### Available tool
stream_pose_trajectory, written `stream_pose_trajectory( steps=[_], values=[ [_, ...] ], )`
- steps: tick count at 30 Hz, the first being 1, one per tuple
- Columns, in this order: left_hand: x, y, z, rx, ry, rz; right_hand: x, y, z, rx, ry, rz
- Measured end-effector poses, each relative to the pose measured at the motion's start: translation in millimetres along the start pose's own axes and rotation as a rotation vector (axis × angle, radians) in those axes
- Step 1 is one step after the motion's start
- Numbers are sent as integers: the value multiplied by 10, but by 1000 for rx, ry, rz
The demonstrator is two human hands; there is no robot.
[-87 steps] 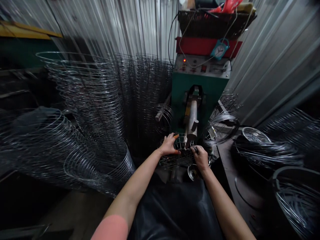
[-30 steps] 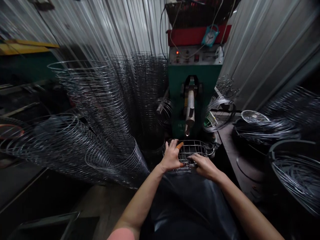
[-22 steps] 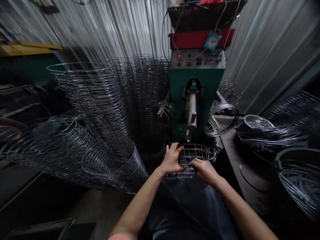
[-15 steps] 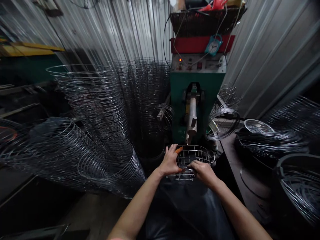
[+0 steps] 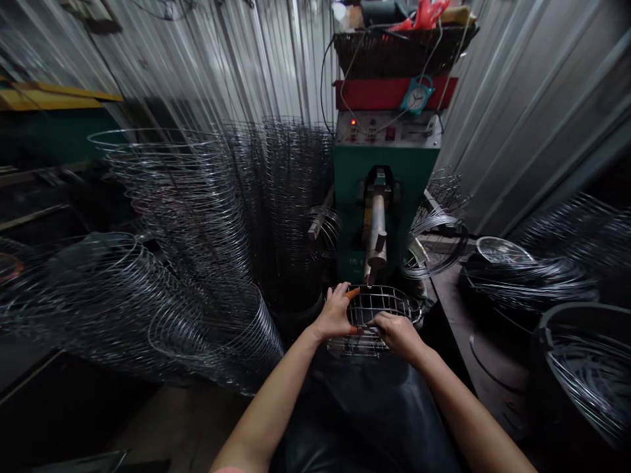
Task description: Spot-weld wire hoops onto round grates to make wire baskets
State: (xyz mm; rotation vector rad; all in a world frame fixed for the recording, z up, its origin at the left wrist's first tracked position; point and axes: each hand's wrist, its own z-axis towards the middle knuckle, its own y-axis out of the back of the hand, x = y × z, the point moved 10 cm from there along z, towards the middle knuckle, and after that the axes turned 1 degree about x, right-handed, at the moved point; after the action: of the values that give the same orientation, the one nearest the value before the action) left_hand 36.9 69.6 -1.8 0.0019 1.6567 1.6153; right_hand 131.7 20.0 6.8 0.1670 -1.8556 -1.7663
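A wire basket (image 5: pixel 387 302) with a square grid sits in front of me under the metal welding arm (image 5: pixel 377 226) of a green machine. My left hand (image 5: pixel 332 318) grips its left side, thumb and index finger set apart along the wires. Orange covers wrap those two fingertips. On the near right side, my right hand (image 5: pixel 399 336) is closed in a pinch at the basket's wires; whether a separate short wire is between the fingers cannot be made out. The arm's tip hangs just over the basket's far rim. A black apron (image 5: pixel 365 407) covers my lap below.
The green machine (image 5: pixel 345 197) carries a lit red lamp, a blue clock (image 5: pixel 417 96) and a loaded basket on top. Tall stacks of wire rings (image 5: pixel 192 203) stand left. Wire coils (image 5: pixel 532 282) lie right, beside a black bucket (image 5: pixel 545 328) holding wires.
The view has shifted slightly. Both hands stay on the wire basket in nearly the same place, with the right hand a touch further left.
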Motion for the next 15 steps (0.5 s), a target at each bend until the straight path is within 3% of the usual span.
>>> stream_pose_trajectory(
  steps=[6, 15],
  values=[
    [21, 98, 192, -18, -5, -29, -87, 146, 181, -16, -19, -15],
    [28, 116, 211, -7, 31, 28, -112, 87, 134, -66, -81, -104]
  ],
)
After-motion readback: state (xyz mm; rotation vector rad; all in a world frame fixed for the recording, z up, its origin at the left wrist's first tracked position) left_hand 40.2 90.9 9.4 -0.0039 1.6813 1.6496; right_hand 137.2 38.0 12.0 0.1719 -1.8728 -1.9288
